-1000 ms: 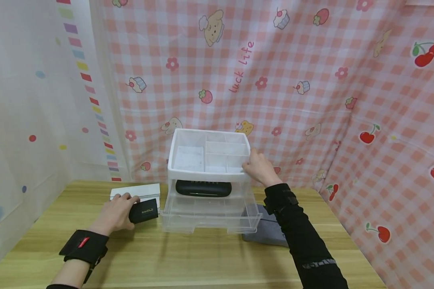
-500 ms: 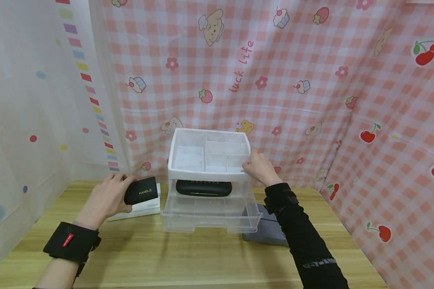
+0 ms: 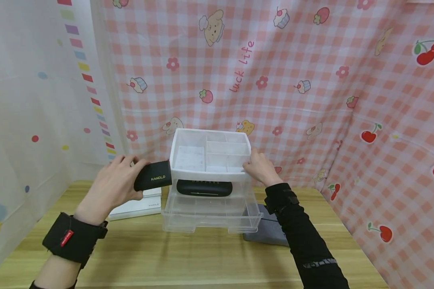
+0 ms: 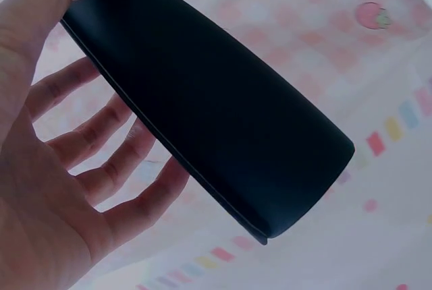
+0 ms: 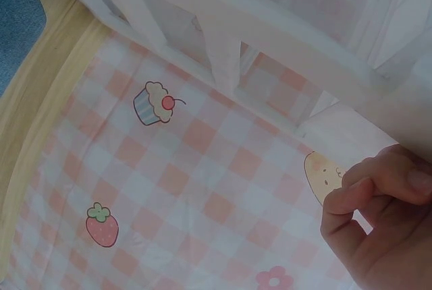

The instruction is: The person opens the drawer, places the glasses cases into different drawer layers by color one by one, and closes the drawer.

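Note:
My left hand [image 3: 112, 186] pinches a black glasses case [image 3: 153, 176] with gold "KANOLD" lettering. In the head view it is raised over the left side of the table, its right end overlapping the organizer's left edge. The left wrist view shows the case's [image 4: 216, 108] smooth dark side, the thumb on one face and the fingers behind it. My right hand [image 3: 261, 167] grips the right rim of a white desktop drawer organizer [image 3: 207, 175]. Its clear drawer [image 3: 212, 222] is pulled out, and another black case [image 3: 204, 188] shows inside, beneath the top tray.
A white box [image 3: 135, 206] lies on the table left of the drawer. A grey case [image 3: 264, 228] sits to the right, partly behind the right forearm. A pink checked curtain [image 3: 217, 80] hangs behind the wooden table [image 3: 188, 261].
My left hand has lifted the black glasses case up from beside the white box, then moved it right towards the organizer. My right hand has stayed on the rim.

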